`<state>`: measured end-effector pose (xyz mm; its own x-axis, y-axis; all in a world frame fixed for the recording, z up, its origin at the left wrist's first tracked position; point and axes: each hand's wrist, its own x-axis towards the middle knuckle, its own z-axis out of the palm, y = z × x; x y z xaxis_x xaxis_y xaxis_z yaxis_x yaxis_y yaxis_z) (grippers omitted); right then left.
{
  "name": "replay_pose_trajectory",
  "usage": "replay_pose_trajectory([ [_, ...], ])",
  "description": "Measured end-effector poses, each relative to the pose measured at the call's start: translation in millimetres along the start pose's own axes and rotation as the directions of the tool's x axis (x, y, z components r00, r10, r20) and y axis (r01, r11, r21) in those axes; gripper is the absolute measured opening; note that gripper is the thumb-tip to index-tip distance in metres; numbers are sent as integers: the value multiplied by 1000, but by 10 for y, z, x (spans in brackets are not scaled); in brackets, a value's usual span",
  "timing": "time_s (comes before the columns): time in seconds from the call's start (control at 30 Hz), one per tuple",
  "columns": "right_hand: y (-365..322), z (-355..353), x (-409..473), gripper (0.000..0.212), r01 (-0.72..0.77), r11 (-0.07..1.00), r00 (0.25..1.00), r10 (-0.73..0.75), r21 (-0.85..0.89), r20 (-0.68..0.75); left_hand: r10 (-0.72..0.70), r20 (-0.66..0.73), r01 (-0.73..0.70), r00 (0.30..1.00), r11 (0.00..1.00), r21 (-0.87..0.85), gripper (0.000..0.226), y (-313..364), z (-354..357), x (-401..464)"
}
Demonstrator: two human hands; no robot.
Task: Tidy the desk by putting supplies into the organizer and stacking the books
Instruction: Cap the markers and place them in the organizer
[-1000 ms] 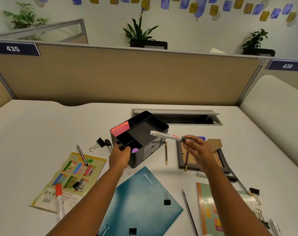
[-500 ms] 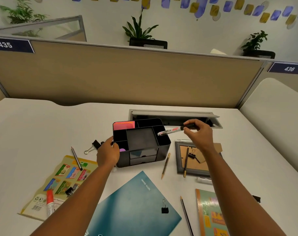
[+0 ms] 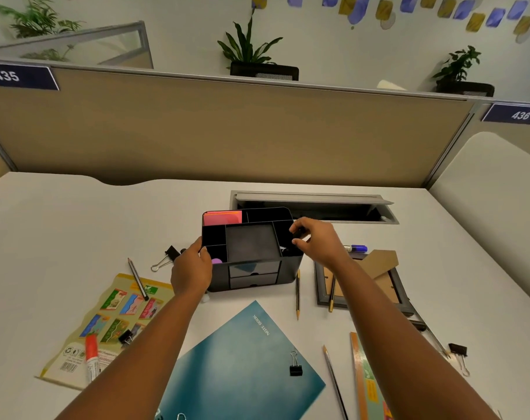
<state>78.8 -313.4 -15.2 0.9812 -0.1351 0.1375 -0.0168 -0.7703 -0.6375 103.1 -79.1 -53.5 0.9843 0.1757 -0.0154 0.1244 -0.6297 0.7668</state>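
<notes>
Steadying the black organizer (image 3: 251,248) mid-desk, left hand (image 3: 191,268) gripped its left wall; right hand (image 3: 316,241) pinched a dark marker cap (image 3: 300,233) over the right compartment. Teal notebook (image 3: 242,362) read "NOTE BOOK"; partition signs read "435" (image 3: 6,75), "436" (image 3: 520,115).

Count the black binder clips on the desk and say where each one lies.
4 in plain view: one left of the organizer, one on the yellow booklet, one on the teal notebook, one near the right edge. More may be hidden by the arms.

Potted plants (image 3: 251,50) behind beige partition (image 3: 227,131).
</notes>
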Motion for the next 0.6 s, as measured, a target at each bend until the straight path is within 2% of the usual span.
replay_pose_trajectory([
  [0.17, -16, -77, -32, 22, 19, 999, 991, -13, 48, -135, 1, -5, -1, 1000, 1000, -3, 39, -5, 16, 15],
  [0.23, -37, -128, -52, 21, 57, 998, 994, -55, 19, -95, 0, -5, 0, 1000, 1000, 1, 39, -12, 21, 19],
  [0.33, -70, -132, -89, 18, 94, 993, 994, -90, -68, 64, -15, -5, 15, 1000, 1000, 2, 39, -10, 15, 6],
  [0.43, -57, -107, -113, 19, 72, 995, 997, -70, -63, 39, -15, -54, 17, 998, 999, 37, 42, 63, -14, -31],
  [0.47, -41, -104, -126, 20, 56, 997, 998, -55, -47, 7, 63, -108, -51, 992, 992, 113, 45, 79, -25, -45],
  [0.5, -19, -106, -139, 21, 40, 999, 999, -41, -27, -24, 216, -149, -182, 965, 960, 212, 46, 104, -27, -50],
  [0.57, 18, -110, -176, 20, 19, 1000, 997, -18, 11, -76, 562, -135, -496, 816, 801, 335, 41, 160, 30, -20],
  [0.6, 36, -117, -193, 20, 12, 1000, 995, -9, 25, -103, 679, -67, -624, 731, 705, 337, 37, 217, 79, -1],
])
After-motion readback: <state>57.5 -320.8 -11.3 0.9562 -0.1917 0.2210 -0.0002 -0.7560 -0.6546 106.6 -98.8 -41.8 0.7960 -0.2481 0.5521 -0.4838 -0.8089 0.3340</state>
